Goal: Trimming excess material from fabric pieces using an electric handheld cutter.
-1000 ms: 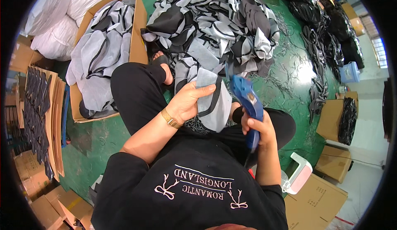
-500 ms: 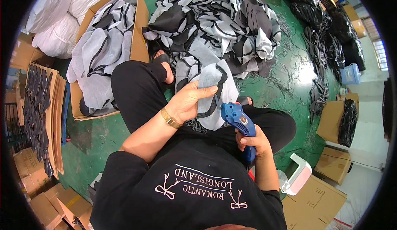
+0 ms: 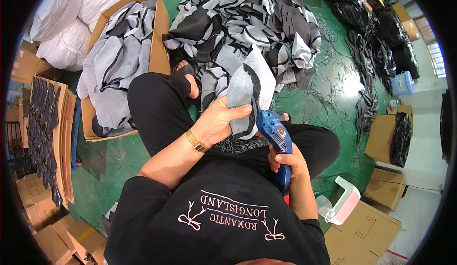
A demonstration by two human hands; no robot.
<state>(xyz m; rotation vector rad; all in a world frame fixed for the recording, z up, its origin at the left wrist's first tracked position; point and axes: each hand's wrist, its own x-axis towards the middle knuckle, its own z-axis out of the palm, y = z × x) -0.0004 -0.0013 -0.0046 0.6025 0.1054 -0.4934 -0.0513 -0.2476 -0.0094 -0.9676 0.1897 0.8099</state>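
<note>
My left hand [image 3: 212,122] pinches a curved light-grey fabric piece [image 3: 242,89] with a dark edge strip, thumb on top. The piece stands up between my knees, its pointed end away from me. Wrapped round the handle of a blue pair of electric scissors [image 3: 278,136] is my right hand [image 3: 293,161]. The scissors' head touches or nearly touches the fabric's right edge, just beside my left thumb; whether the blades are closed cannot be seen. Beyond the held piece lies a large heap of similar grey and black fabric pieces [image 3: 247,31] on the floor.
To the left stands an open cardboard box [image 3: 163,31] filled with fabric pieces [image 3: 112,65]. Thin dark trimmings [image 3: 328,98] litter the green floor [image 3: 102,162]. White sacks [image 3: 64,43] sit back left, black plastic bags [image 3: 381,31] back right. A pink-and-white device [image 3: 343,203] stands near my right elbow.
The fabric piece has been turned and raised, its dark edge now more upright beside the scissors. Both hands have shifted only slightly and keep their holds.
</note>
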